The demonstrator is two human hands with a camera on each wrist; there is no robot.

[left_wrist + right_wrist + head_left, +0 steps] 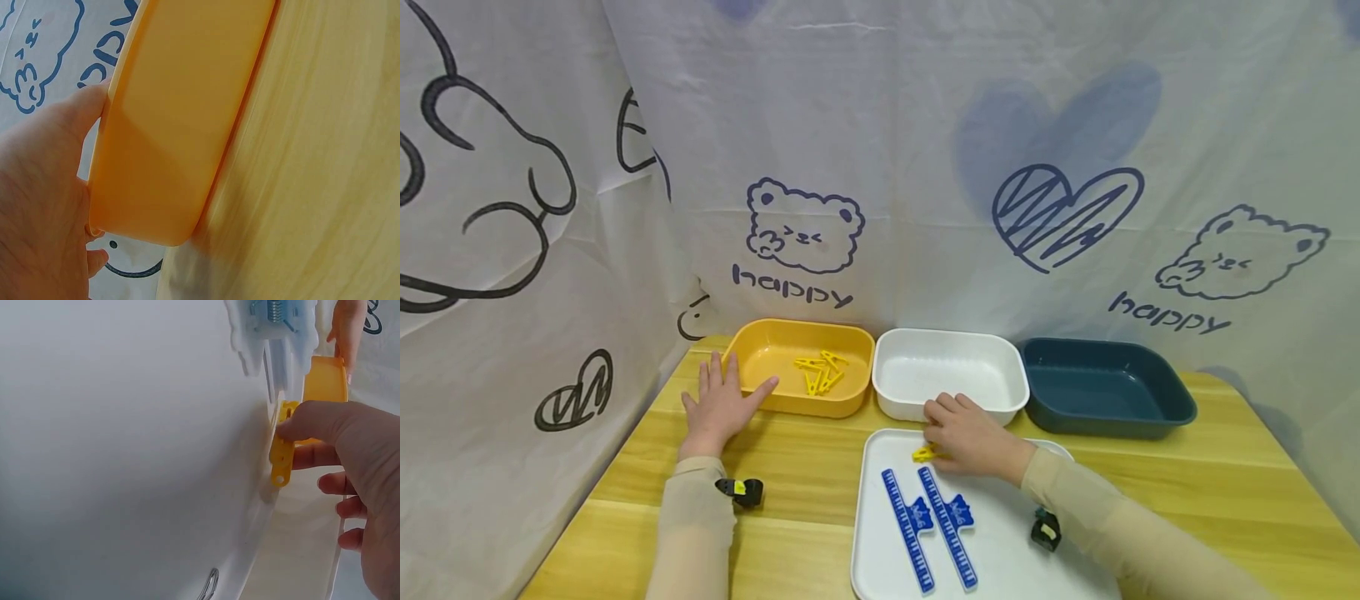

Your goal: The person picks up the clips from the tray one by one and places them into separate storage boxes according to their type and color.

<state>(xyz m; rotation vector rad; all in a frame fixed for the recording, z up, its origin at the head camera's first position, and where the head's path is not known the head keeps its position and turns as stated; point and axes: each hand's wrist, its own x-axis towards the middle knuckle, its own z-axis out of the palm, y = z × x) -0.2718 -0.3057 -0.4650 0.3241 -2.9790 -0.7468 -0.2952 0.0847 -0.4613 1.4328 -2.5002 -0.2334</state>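
Note:
My left hand rests with spread, straight fingers at the left front corner of the yellow bin; the left wrist view shows its thumb touching the rim. Several yellow clothespins lie inside that bin. Over the far edge of the white tray, my right hand pinches a yellow clothespin between thumb and index finger, the other fingers curled loosely. Nearer me on the tray are two blue keyboard-patterned clips with bear shapes, a left one and a right one.
Beside the yellow bin stand a white bin and a dark teal bin, in a row along the back of the wooden table. A printed curtain hangs behind. A thin silver wire piece lies on the tray.

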